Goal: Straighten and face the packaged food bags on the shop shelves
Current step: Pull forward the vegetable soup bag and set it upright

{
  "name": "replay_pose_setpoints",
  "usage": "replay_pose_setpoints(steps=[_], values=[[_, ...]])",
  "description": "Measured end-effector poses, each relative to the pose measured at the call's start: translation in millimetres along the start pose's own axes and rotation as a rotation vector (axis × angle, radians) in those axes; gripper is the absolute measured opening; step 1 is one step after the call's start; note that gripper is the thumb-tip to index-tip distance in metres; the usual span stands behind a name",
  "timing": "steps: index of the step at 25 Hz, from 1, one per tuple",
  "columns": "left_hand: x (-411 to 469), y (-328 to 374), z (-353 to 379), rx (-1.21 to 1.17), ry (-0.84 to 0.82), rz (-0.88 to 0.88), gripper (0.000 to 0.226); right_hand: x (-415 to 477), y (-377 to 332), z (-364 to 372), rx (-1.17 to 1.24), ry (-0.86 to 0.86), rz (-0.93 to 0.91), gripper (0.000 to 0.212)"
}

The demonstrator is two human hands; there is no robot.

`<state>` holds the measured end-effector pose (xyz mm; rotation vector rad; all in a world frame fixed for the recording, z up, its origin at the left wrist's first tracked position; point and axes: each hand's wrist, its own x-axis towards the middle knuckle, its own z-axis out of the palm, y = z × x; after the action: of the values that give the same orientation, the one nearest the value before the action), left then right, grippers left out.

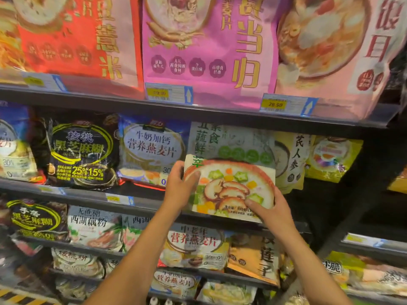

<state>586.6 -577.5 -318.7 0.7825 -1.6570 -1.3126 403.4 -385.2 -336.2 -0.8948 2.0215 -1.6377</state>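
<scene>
Both hands were up at the middle shelf (141, 202), working a pale green bag (231, 170) printed with a bowl of mushrooms and vegetables. The left hand (179, 187) gripped its left edge, thumb curled over the front; the right hand (272, 211) pinched the lower right corner, thumb flat across the print. The bag's lower half bulged forward, folded out over the shelf lip. It sat between a blue oat bag (152, 150) and a yellow bag (290, 161), touching both.
</scene>
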Motion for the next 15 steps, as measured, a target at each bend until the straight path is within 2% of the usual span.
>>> replay_pose_setpoints(steps=[5, 9, 12, 15], values=[[32.9, -4.2, 5.8, 0.012, 0.003, 0.04, 0.018, 36.5, -0.3, 4.0, -0.095, 0.016, -0.013, 0.071], [33.0, -30.4, -5.1, 0.246, -0.121, 0.013, 0.017, 45.1, 23.6, 9.7, -0.329, 0.046, 0.037, 0.07], [25.0, -43.1, -17.2, 0.535, -0.264, -0.062, 0.056, 47.7, 33.6, 8.5, -0.533, 0.047, 0.071, 0.077], [19.8, -47.8, -16.9, 0.759, -0.282, -0.1, 0.065, 48.6, 32.7, 4.9, -0.636, 0.0, 0.118, 0.091]])
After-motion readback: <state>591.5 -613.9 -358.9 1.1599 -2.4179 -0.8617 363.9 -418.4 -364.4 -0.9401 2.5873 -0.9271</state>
